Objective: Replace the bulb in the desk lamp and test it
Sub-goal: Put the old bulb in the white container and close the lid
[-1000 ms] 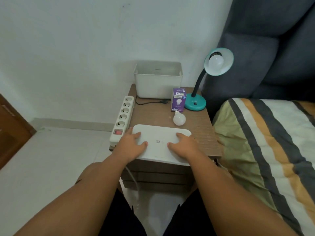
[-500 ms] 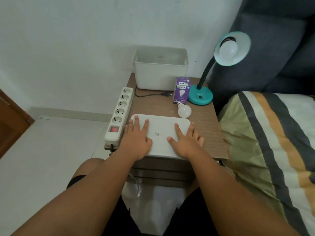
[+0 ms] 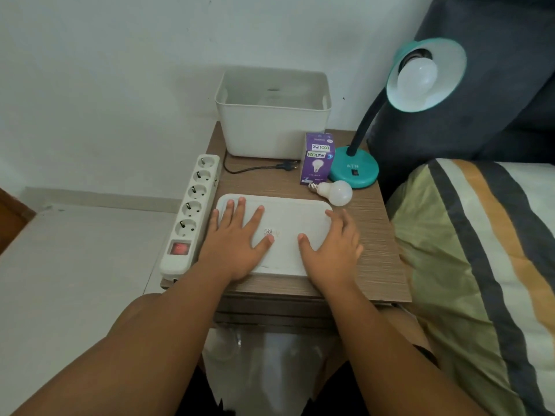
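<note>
Swap not begun: my left grip (image 3: 237, 244) and right grip (image 3: 335, 247) rest spread on tray (image 3: 288, 220). Next, likely: unscrew bulb (image 3: 417, 76) from lamp (image 3: 354, 172).

The left hand (image 3: 232, 244) and right hand (image 3: 335, 249) rest palms-down on a white tray (image 3: 285, 223) on the wooden surface (image 3: 372, 244), mid-frame. Just above, a loose bulb (image 3: 338, 192) lies beside a purple bulb box (image 3: 316, 159) and the teal lamp (image 3: 354, 172) (fitted bulb (image 3: 417, 75) in its shade, upper right).

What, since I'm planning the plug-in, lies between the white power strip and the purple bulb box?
A black cord with a loose two-pin plug, on the brown wooden table; head view.
</note>
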